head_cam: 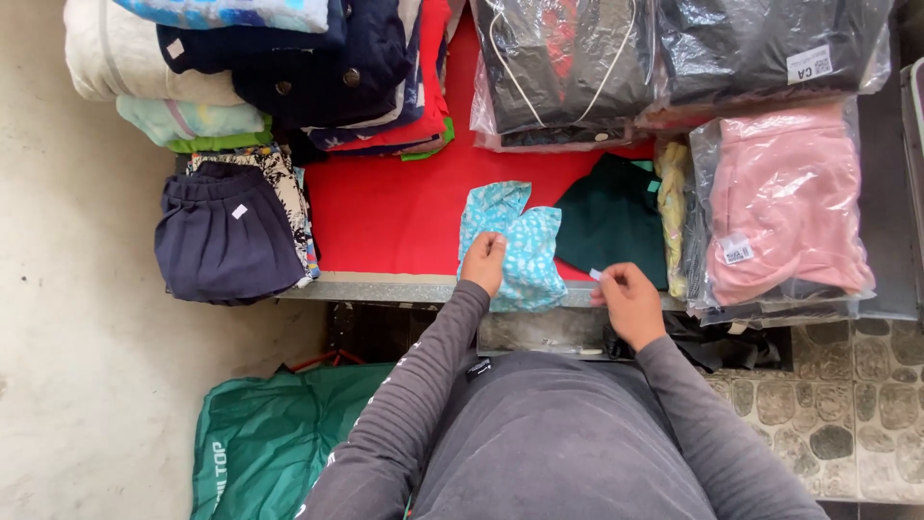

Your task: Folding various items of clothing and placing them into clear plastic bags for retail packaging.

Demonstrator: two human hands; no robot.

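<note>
The blue cloth [515, 246], light blue with a small white print, lies crumpled on the red table [385, 217], its lower end hanging over the table's near metal edge. The left hand [484, 262] rests on the cloth's left side, fingers [493, 246] curled and pinching a fold of it; the cloth spreads above and to the right of those fingers. The right hand [628, 299] hovers just right of the cloth, over the table edge and apart from the fabric. Its fingers are drawn narrow, thumb and forefinger nipping a small white tag [595, 274], which sits between the hand and the cloth.

Right of the cloth, touching it, lies a dark green garment [611, 217]. Further right is a pink garment in a clear bag [784, 207]. Above the cloth, at the table's far side, are bagged dark clothes [568, 63]. Left of the cloth, well apart, a navy pleated skirt [226, 236] droops over the table's corner, under a stack of folded clothes [289, 67]. Below the table, left of the cloth, a green bag [265, 443] sits on the floor.
</note>
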